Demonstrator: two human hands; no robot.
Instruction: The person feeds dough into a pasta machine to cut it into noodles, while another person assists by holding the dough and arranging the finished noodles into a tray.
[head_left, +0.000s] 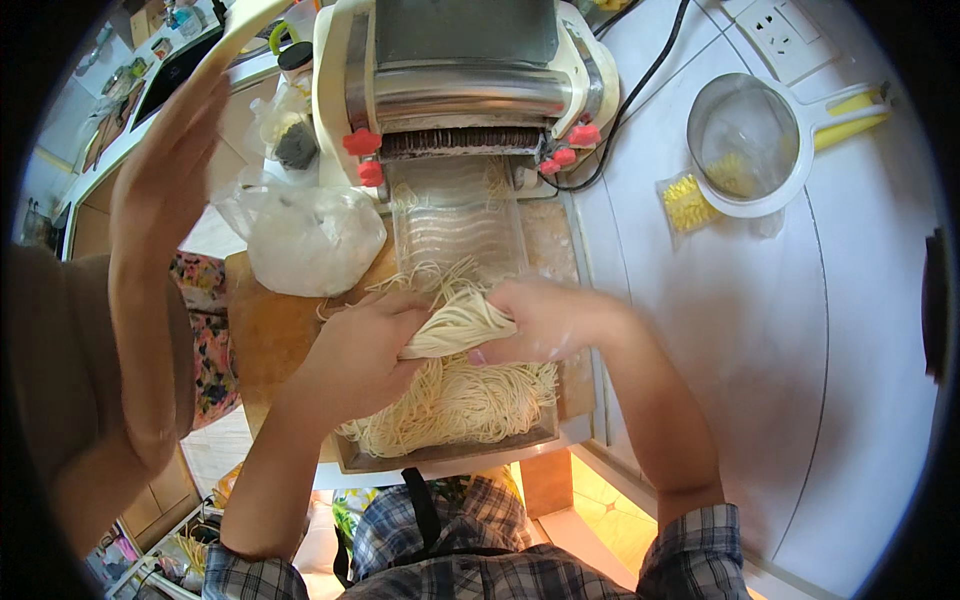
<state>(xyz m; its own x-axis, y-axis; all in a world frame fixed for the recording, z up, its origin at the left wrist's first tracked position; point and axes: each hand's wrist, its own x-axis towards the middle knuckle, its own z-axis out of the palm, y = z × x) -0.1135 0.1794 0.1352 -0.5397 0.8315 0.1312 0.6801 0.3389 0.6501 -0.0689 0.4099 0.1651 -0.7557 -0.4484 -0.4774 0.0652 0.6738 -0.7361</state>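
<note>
My left hand (371, 349) and my right hand (551, 319) both grip one bundle of fresh noodles (465, 326), one at either end. The bundle looks slightly twisted between them. Below it, a heap of loose noodles (457, 409) fills a shallow tray (450, 455) close to my body. Just beyond my hands, some strands (442, 274) lie at the lower end of a ridged, clear plastic chute (457, 225). That chute slopes down from the cutting rollers (461, 142) of an electric noodle machine (472, 94). A few strands also cling to its upper part.
A tied plastic bag (315, 240) of white contents rests on the wooden board (262, 322). At left, another person's arm (161, 172) reaches up beside a pale strip (255, 19). A sieve (742, 146), a yellow packet (686, 202) and a power cord (645, 90) lie right.
</note>
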